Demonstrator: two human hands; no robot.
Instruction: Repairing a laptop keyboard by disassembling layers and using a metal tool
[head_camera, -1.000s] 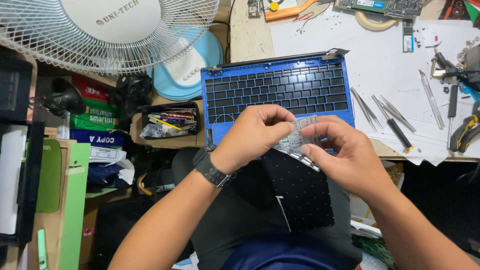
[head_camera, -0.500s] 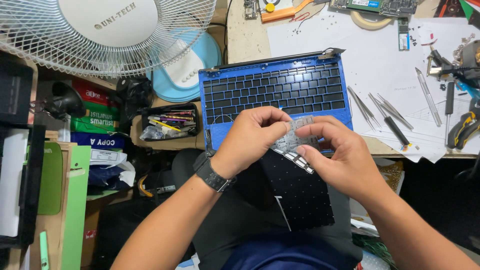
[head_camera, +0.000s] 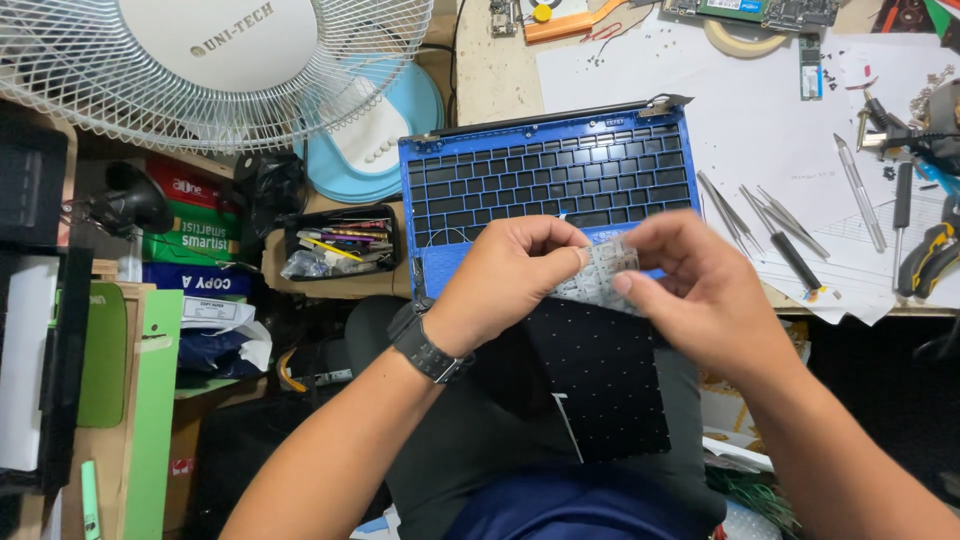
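**Both hands pinching a translucent sheet over the blue keyboard frame**

The left hand and the right hand meet above the near edge of the workbench, in front of the person's lap. Between them sits a small translucent membrane sheet, pale grey with a faint grid pattern. The left thumb and forefinger are closed on the sheet's left edge; the right thumb and forefinger are closed on its right and lower edge. The remaining fingers of both hands are curled inward. A black wristwatch is worn on the left wrist.

Directly behind the hands, a blue laptop keyboard frame lies flat at the near edge of the workbench, its key openings showing as rows of dark rectangles. Its near edge is covered by the hands. A black panel dotted with small pale points rests on the person's lap, below the sheet.

To the right of the frame, white paper covers the bench. On it lie several metal tweezers and probes, well apart from the hands, and pliers with black and yellow grips near the right edge.

To the left, beyond the bench edge, a black tray of small parts sits just beside the frame. A white fan fills the far left corner.
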